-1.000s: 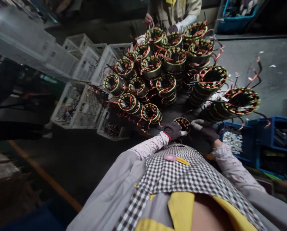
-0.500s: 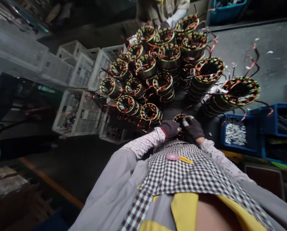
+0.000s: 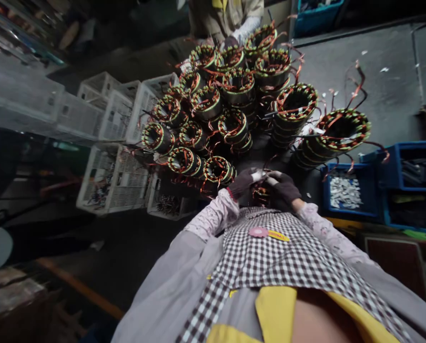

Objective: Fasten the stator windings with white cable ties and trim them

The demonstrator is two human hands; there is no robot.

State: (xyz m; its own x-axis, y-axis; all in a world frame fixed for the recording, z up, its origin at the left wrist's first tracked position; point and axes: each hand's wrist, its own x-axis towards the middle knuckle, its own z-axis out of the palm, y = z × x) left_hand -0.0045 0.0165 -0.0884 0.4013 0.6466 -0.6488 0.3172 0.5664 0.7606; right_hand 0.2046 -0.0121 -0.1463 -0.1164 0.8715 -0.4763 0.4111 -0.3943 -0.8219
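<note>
Close against my checked apron stands a motor stator (image 3: 261,194) with copper windings, partly covered by my hands. My left hand (image 3: 244,182), in a dark glove with pale fingertips, reaches over its far left side with the fingers closed in a pinch. From the other side my right hand (image 3: 283,186), gloved alike, brings its closed fingertips up to the left ones. Thin wire shows around the fingertips, but what they pinch is too small to make out. Just left of my left hand is another wound stator (image 3: 218,170).
Many stators (image 3: 238,85) crowd the table beyond, loose copper leads sticking out. A larger stator (image 3: 327,138) leans at the right, near a blue bin (image 3: 372,200) of white pieces. White crates (image 3: 134,186) stand left. A co-worker (image 3: 220,21) is at the far side.
Both hands have shifted from the stator's sides to its far rim, and their fingertips now meet there. More of the stator's near side shows. The whole view has swung slightly right.
</note>
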